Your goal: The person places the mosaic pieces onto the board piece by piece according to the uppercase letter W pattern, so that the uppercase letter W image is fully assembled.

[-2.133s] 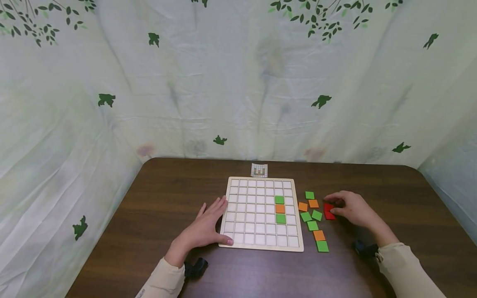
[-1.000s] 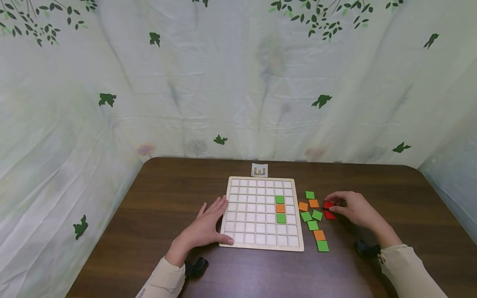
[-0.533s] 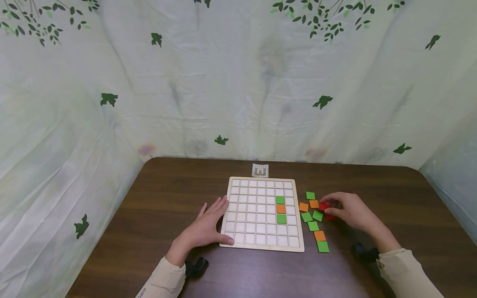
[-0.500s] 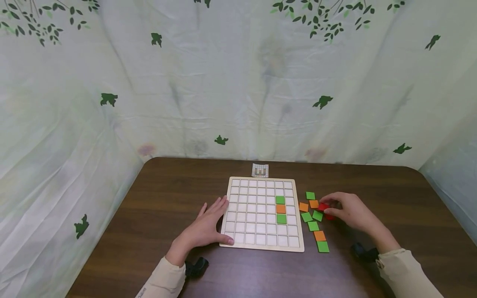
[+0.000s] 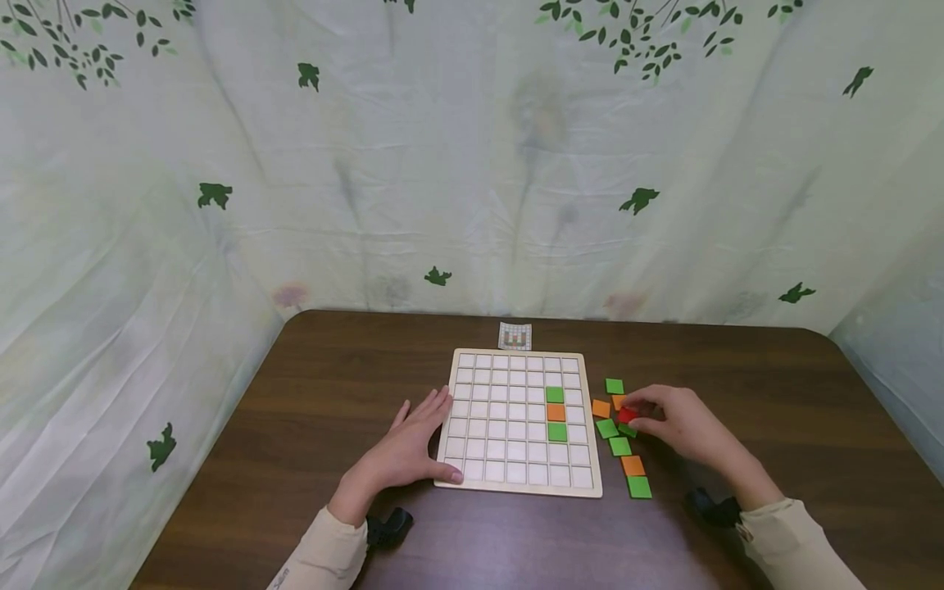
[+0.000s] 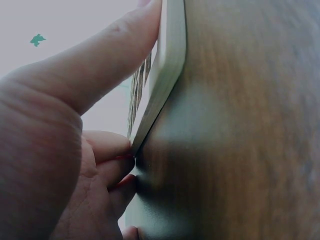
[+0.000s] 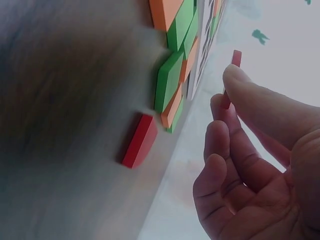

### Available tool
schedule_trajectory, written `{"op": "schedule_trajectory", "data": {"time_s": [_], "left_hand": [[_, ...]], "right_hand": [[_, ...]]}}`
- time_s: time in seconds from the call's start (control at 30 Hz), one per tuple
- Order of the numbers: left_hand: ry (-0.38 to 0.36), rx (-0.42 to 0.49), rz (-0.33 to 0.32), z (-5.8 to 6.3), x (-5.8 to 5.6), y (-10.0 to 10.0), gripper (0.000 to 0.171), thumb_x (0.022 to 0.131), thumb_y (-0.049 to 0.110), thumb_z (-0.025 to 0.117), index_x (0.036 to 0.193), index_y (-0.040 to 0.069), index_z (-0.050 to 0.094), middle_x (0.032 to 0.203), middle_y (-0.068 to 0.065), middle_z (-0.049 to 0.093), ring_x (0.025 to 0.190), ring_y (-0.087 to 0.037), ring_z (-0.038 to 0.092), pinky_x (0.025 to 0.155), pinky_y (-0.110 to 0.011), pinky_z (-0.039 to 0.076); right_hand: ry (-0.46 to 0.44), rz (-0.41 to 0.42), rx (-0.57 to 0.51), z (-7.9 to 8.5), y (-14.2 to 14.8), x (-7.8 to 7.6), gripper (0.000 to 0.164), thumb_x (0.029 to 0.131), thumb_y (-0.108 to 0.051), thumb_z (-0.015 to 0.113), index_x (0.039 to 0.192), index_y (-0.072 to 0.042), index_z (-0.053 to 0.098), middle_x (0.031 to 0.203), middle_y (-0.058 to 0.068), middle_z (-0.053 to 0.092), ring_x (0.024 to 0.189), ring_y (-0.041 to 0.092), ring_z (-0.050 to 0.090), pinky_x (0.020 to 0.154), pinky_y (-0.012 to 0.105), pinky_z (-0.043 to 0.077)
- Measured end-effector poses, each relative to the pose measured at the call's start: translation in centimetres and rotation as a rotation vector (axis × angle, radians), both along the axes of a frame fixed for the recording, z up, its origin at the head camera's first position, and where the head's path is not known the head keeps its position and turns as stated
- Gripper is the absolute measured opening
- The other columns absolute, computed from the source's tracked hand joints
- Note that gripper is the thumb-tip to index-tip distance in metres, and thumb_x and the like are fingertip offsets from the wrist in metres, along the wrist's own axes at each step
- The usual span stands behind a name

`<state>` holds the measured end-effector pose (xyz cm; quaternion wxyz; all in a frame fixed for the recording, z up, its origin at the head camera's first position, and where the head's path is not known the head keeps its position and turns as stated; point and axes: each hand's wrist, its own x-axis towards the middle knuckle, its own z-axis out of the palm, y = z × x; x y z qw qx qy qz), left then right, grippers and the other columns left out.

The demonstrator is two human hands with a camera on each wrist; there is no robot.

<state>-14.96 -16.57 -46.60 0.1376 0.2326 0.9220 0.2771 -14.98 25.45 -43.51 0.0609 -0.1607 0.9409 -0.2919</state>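
My left hand (image 5: pixel 406 447) lies spread along the left side of a white-gridded board (image 5: pixel 516 491). In the left wrist view its thumb (image 6: pixel 110 55) is on the board's corner and the fingertips touch the board's edge. Between thumb and fingers of my right hand (image 5: pixel 682 422) a red square tile (image 5: pixel 628 415) is pinched, raised above the table in the right wrist view. Below it, partly covered, are a green tile (image 5: pixel 628 431) and an orange tile (image 5: pixel 618 402). Another red tile (image 7: pixel 140 142) lies on the table, hidden behind the hand in the head view.
On the board, an orange tile (image 5: pixel 555 412) sits between two green tiles in one column. Several loose green and orange tiles (image 5: pixel 633 465) lie right of the board. A small patterned card (image 5: pixel 515 336) is behind it on the brown table (image 5: pixel 369 344). A curtain hangs behind.
The right hand has drawn one red tile off the other red tile and carried it left, over the loose green and orange tiles. The left hand has stayed put.
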Motion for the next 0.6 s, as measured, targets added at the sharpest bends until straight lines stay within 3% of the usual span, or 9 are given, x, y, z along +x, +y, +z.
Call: {"op": "schedule_trajectory", "data": {"time_s": [0.6], "left_hand": [[-0.002, -0.003, 0.004, -0.1, 0.0, 0.0, 0.117, 0.074, 0.05, 0.087, 0.159, 0.002, 0.022, 0.167, -0.012, 0.016, 0.154, -0.029, 0.009, 0.119, -0.061, 0.001]], "right_hand": [[0.0, 0.058, -0.033, -0.2, -2.9, 1.0, 0.021, 0.087, -0.013, 0.079, 0.108, -0.012, 0.076, 0.092, -0.009, 0.067, 0.078, 0.009, 0.056, 0.065, 0.026, 0.051]]}}
